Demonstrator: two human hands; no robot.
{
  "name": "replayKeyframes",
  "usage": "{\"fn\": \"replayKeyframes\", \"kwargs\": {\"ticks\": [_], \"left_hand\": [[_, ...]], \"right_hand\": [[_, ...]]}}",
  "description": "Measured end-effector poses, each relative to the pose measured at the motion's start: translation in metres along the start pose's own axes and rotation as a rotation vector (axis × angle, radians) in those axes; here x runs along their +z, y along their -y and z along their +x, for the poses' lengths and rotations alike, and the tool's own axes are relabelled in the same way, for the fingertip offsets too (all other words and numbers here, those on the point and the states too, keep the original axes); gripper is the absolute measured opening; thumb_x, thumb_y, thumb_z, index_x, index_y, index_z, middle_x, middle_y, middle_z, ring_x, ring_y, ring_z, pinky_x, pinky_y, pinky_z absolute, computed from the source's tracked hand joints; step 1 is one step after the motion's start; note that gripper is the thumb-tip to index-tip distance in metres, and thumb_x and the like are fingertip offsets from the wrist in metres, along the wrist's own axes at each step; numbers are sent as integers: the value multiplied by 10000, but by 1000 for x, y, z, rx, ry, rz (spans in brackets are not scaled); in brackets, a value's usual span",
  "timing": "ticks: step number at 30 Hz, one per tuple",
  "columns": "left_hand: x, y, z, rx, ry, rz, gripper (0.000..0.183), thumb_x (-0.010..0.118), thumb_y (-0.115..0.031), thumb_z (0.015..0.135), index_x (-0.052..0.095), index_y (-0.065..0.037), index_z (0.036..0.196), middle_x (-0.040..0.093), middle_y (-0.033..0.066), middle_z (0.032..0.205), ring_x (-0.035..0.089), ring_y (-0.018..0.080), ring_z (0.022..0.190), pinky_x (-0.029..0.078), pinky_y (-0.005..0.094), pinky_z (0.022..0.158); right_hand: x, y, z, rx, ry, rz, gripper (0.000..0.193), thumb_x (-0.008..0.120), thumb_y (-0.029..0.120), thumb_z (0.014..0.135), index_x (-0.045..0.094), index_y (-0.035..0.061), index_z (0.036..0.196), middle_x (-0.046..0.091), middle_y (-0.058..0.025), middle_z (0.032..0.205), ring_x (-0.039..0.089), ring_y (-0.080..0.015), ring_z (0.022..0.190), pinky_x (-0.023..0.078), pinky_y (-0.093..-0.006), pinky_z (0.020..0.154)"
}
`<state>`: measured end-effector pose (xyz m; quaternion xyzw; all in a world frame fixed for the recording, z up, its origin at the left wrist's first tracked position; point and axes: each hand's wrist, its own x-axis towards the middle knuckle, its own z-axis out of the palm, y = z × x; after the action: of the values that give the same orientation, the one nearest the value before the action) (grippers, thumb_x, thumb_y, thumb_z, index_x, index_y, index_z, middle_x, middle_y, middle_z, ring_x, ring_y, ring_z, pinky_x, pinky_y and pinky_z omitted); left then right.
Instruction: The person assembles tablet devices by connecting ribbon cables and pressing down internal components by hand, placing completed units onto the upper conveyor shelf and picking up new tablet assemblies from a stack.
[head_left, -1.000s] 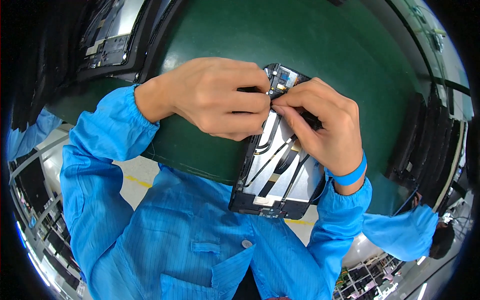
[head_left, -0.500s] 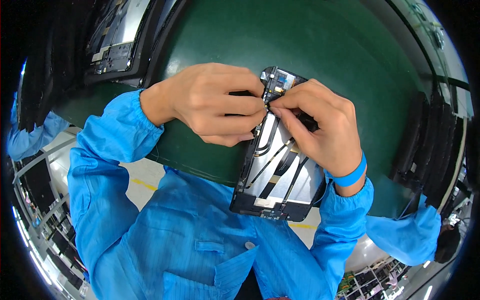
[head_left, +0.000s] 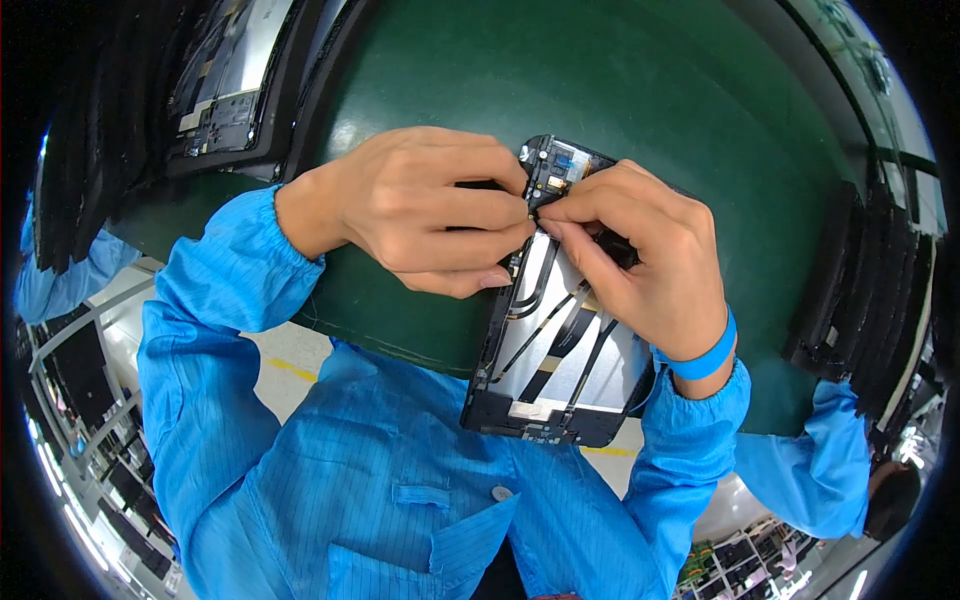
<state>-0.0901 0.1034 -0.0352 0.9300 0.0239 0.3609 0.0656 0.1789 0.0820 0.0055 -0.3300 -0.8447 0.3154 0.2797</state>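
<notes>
An opened tablet (head_left: 618, 372) lies tilted at the table's near edge, its silver inner plate crossed by black flat cables and its upper end carrying small electronic parts. My left hand (head_left: 415, 210) is closed at its upper left edge, fingertips pressed against the rim. Across the upper right part reaches my right hand (head_left: 655, 265), thumb and forefinger pinched together close to the left fingertips. Whatever sits in that pinch is too small and covered to make out. A blue wrist strap (head_left: 705, 350) circles my right wrist.
Black trays (head_left: 290, 110) stand at the upper left, with another opened tablet (head_left: 235, 95) in one. More black trays (head_left: 850, 290) are stacked at the right edge of the green table (head_left: 600, 70). Blue sleeves of other people (head_left: 815, 465) show on both sides.
Both hands stay at the same spot on the tablet, with only tiny finger shifts. The view has moved slightly. At the right, the other person's sleeve has shifted a little.
</notes>
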Motion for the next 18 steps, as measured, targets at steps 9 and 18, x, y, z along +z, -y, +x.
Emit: {"fn": "replayKeyframes", "kwargs": {"ticks": [9,18], "left_hand": [[2,1,3,-29,-45,-32,329,822,-247,940,802,78,977,733,156,927,742,366,866,657,435,693],[-1,4,5,48,66,-59,340,845,-245,878,778,74,975,722,166,978,713,362,889,654,477,834]], "right_hand": [[-1,0,1,6,12,-1,156,844,-42,850,832,-14,1003,783,-148,926,753,-291,841,606,-366,742],[-5,-2,3,59,46,43,159,847,-30,860,840,-17,1018,787,-152,936,757,-269,834,599,-346,741]]}}
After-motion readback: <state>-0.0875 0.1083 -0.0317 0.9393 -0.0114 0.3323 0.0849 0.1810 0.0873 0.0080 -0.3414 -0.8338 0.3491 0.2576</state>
